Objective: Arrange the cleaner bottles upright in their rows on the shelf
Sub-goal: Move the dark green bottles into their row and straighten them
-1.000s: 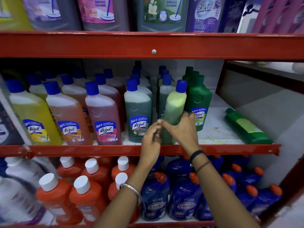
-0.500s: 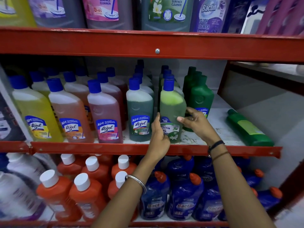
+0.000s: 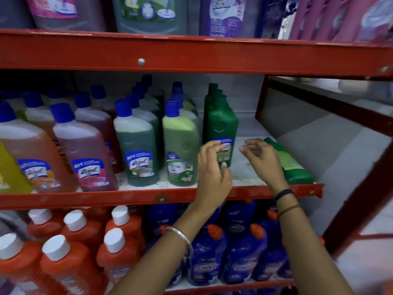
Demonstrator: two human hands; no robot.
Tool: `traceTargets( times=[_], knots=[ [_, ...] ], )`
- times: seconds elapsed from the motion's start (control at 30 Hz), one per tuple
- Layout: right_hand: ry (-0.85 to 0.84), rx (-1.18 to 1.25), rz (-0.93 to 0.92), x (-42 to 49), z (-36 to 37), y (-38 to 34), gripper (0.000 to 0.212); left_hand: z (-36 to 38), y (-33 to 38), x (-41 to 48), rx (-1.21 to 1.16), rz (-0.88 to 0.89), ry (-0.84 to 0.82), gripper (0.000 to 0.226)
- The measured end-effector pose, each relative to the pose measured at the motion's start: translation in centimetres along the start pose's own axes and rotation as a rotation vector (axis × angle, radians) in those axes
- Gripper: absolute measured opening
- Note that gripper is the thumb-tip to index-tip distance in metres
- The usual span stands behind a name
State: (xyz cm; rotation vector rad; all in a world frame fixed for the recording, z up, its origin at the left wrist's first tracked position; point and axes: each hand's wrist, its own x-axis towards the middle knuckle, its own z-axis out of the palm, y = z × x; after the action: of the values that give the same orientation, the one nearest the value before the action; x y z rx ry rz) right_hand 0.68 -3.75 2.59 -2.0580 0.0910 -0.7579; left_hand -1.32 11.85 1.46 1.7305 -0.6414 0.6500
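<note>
A light-green cleaner bottle (image 3: pixel 180 145) with a blue cap stands upright at the front of its row on the middle shelf (image 3: pixel 244 171). My left hand (image 3: pixel 212 167) hovers just right of it, fingers apart, holding nothing. My right hand (image 3: pixel 261 158) is further right, fingers loosely curled and empty, close to a green bottle (image 3: pixel 293 165) lying on its side at the shelf's right end. An upright dark-green bottle (image 3: pixel 221 128) stands behind and between my hands.
Rows of blue-capped bottles, grey-green (image 3: pixel 137 145), pink (image 3: pixel 85 150) and orange (image 3: pixel 32 154), fill the shelf's left. Red shelf rails (image 3: pixel 161 198) run above and below. Orange bottles (image 3: pixel 70 262) and blue bottles (image 3: pixel 240 252) stand on the lower shelf.
Both hands have let go of the light-green bottle, now upright in its row, and moved right. My right hand has neared the lying green bottle.
</note>
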Motion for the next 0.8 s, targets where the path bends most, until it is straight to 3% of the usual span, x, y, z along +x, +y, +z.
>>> traceTargets(
  times=[0.1,0.17,0.27,0.33,0.43,0.57,0.7,0.8],
  knots=[
    [0.08,-0.153,0.023,1.3,-4.7,2.6,0.026,5.6,0.0,1.4,0.002,-0.065,-0.252,0.04],
    [0.058,-0.23,0.096,2.5,-7.3,4.9,0.03,9.6,-0.2,2.6,0.021,-0.219,-0.457,0.039],
    [-0.07,-0.417,0.376,4.2,-9.9,7.4,0.05,14.2,0.1,3.8,0.046,-0.561,-0.697,0.049],
    [-0.179,-0.365,0.57,4.5,-10.3,7.8,0.063,16.0,0.5,3.8,0.021,-0.691,-0.762,0.054],
    [-0.197,-0.18,0.611,4.7,-10.0,8.3,0.065,17.6,0.9,3.9,-0.016,-0.731,-0.686,0.055],
    [-0.086,0.071,0.556,4.1,-8.7,10.1,0.052,16.8,1.1,3.5,-0.044,-0.632,-0.584,0.067],
    [-0.058,0.301,0.356,3.2,-7.3,9.4,0.035,14.1,1.0,3.2,-0.043,-0.511,-0.497,0.093],
    [-0.142,0.343,0.187,2.7,-6.2,7.7,0.053,11.0,0.7,2.9,-0.005,-0.402,-0.42,0.09]
  ],
)
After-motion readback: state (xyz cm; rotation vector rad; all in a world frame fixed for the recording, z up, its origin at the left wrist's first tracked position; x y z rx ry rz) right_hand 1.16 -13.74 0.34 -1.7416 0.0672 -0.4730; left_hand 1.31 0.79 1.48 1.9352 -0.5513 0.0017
